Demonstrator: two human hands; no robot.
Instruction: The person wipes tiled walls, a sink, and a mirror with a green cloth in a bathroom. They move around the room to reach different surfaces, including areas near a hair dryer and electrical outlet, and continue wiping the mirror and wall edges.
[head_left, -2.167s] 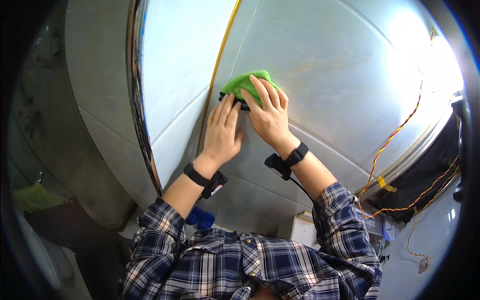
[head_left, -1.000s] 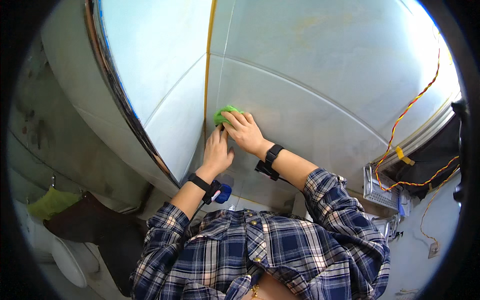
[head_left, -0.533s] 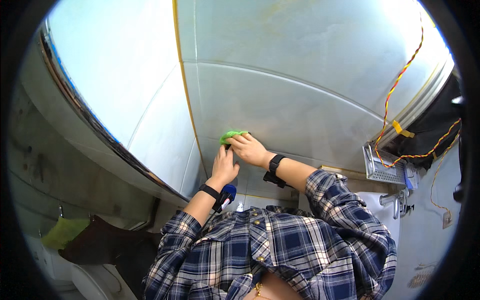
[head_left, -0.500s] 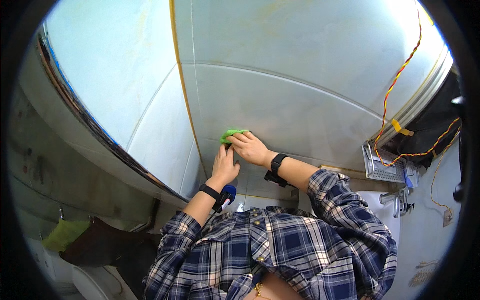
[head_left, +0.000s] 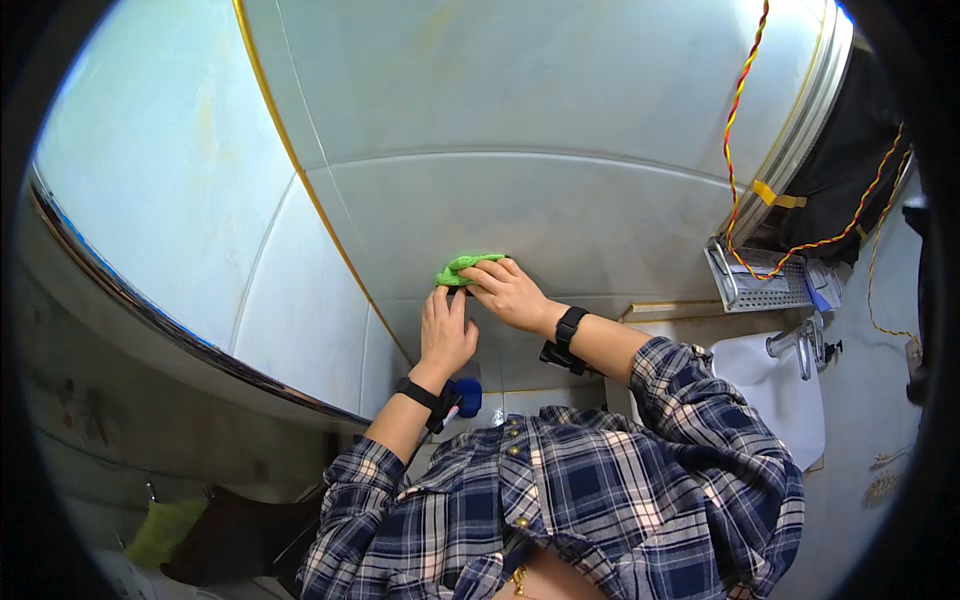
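A bright green cloth point(head_left: 466, 268) is bunched against the pale tiled wall point(head_left: 600, 215). My right hand point(head_left: 512, 296) grips it from the right, fingers bent over its folds. Just below, my left hand point(head_left: 447, 335) has its fingertips closed on the cloth's lower edge. Something small and dark shows at that edge between the hands, too little of it to name. Both wrists wear black straps, the left strap point(head_left: 418, 393) and the right strap point(head_left: 570, 327).
A wall corner with a yellowish seam point(head_left: 318, 210) runs to the left. At right are a metal rack point(head_left: 765, 285), a white sink point(head_left: 775, 390) with a faucet point(head_left: 795, 345), and a red-yellow twisted wire point(head_left: 733, 130). A blue object point(head_left: 468, 398) sits behind my left wrist.
My view has swung left, so the corner seam tilts more and more of the sink shows. Both hands stay at the cloth, where more green folds show above the right fingers.
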